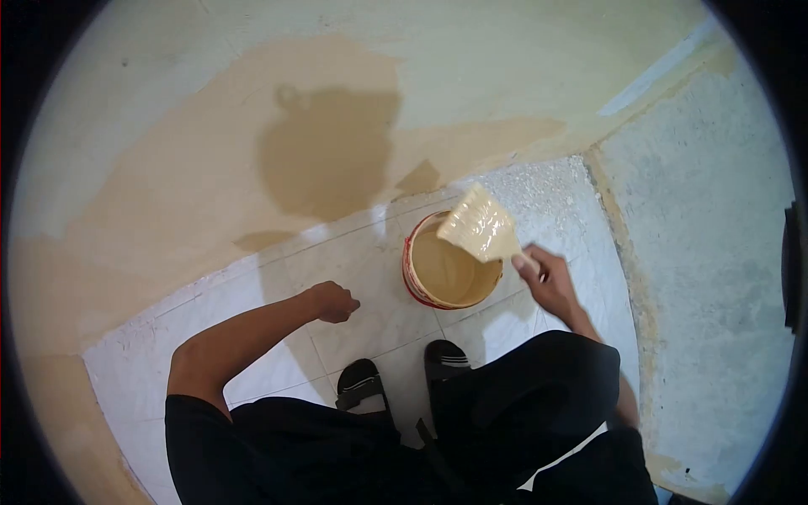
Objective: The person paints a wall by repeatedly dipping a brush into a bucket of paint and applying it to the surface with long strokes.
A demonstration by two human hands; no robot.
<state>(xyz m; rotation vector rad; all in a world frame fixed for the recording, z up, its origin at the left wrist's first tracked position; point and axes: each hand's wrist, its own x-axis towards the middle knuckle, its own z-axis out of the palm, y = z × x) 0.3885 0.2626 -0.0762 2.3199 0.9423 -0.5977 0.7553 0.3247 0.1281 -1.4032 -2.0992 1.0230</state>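
Observation:
My right hand [549, 282] grips the handle of a wide paintbrush [481, 225], whose bristles are coated in wet cream-coloured paint. The brush is tilted over the far right rim of a round paint bucket [410, 273] with red on its outside. Tan liquid paint [446, 269] lies inside the bucket, partly hidden by the brush. To the left of the bucket, my left hand [335, 301] hangs above the floor with its fingers curled closed and nothing visible in them. It is apart from the bucket.
Ahead, a pale wall [497, 67] carries a tan painted area [194, 160] low down. A grey rough wall [699, 210] stands to the right. White debris litters the tiled floor [337, 269] in the corner. My sandalled feet [362, 380] are close to the bucket.

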